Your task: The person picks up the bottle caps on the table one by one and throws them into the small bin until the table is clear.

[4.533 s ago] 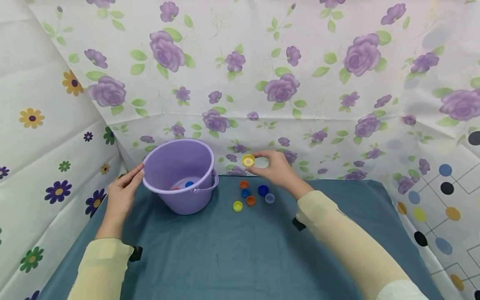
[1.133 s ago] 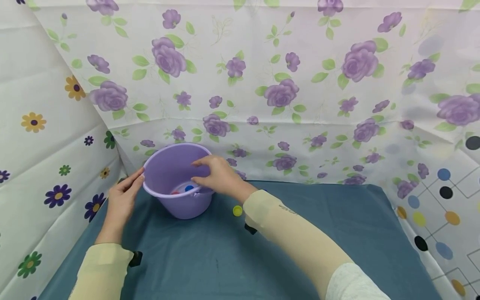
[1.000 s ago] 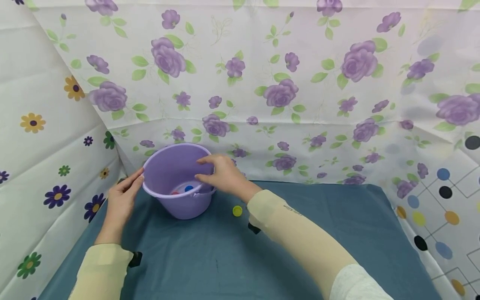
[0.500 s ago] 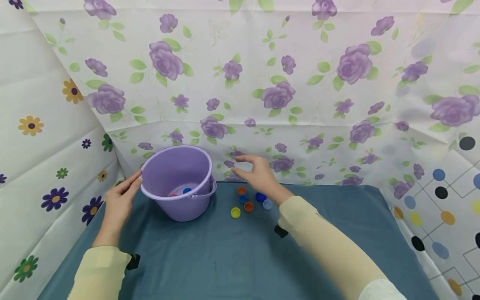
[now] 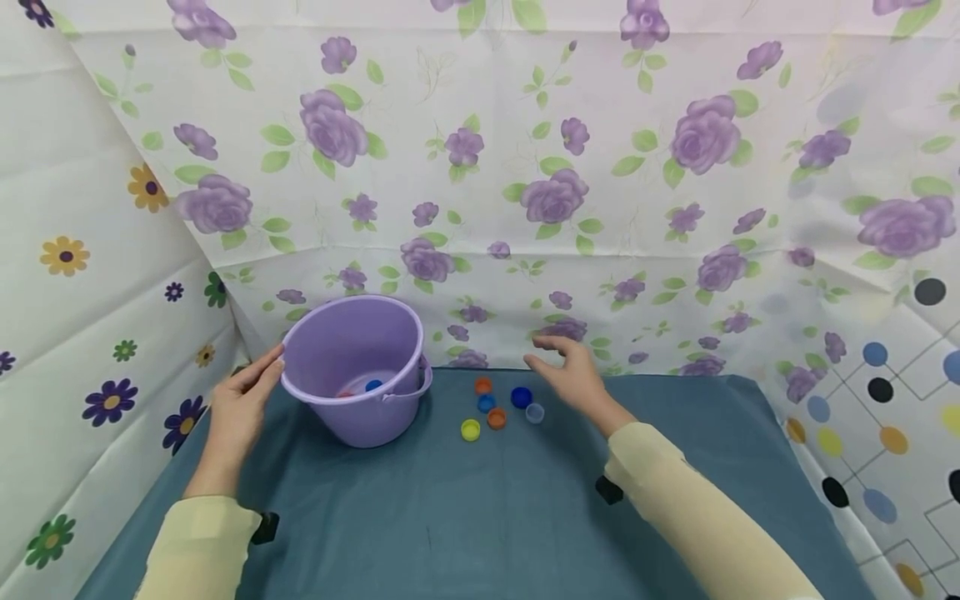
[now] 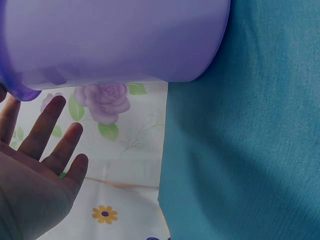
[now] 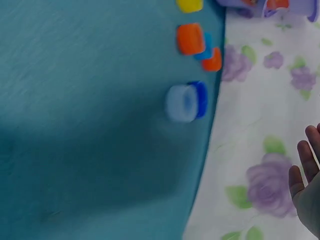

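The left hand pinches the left rim of a purple bucket, thumb and index fingertip at the edge. In the left wrist view its other fingers extend loosely beneath the bucket's wall. The bucket tilts toward me; a blue cap and part of a red one lie inside. The right hand hovers just right of the loose bottle caps, thumb and fingers apart, holding nothing. Those caps include a dark blue cap, a translucent cap, a yellow cap and an orange cap.
Another orange cap and a blue cap sit close together in the same group. A teal cloth covers the table. Behind rises a floral sheet, with patterned sheets on both sides.
The right hand earlier held a yellow cap, then was over the bucket's mouth with nothing visible in its fingers. It has since moved right, back over the caps. The left hand stays at the rim.
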The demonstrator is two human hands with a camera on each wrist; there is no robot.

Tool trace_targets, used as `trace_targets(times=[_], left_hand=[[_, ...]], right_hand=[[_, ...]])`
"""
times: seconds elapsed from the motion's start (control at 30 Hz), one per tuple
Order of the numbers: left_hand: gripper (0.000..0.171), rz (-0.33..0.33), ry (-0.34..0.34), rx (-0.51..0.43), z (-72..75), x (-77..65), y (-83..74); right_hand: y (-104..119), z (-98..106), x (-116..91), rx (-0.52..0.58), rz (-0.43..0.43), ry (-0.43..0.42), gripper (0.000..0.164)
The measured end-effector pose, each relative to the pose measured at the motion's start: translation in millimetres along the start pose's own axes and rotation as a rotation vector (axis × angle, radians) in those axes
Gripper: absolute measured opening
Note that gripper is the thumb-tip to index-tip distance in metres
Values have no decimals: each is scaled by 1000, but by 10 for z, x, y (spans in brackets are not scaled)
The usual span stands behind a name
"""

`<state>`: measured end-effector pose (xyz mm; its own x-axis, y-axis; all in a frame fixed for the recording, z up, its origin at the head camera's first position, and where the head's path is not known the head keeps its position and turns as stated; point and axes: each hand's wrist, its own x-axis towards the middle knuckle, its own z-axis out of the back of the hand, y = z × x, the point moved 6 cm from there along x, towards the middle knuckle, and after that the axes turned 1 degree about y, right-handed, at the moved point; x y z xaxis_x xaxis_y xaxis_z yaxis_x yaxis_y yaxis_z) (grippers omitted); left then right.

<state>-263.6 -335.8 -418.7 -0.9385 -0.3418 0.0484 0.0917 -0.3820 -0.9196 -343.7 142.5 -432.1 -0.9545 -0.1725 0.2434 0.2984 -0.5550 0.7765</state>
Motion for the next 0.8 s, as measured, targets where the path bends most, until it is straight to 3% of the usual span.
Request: trace_targets(times=[0.27, 0.47, 0.8], left_hand=[[50, -10, 10, -1, -23, -8, -15], [49, 5, -8, 8, 24, -41, -26], [48, -5, -13, 18, 4, -43, -37]], right_hand=[[-325, 51, -164, -17, -19, -22, 46], [-496, -27, -247, -43, -35, -11, 45], [-787, -137, -394, -80, -158, 44, 54]])
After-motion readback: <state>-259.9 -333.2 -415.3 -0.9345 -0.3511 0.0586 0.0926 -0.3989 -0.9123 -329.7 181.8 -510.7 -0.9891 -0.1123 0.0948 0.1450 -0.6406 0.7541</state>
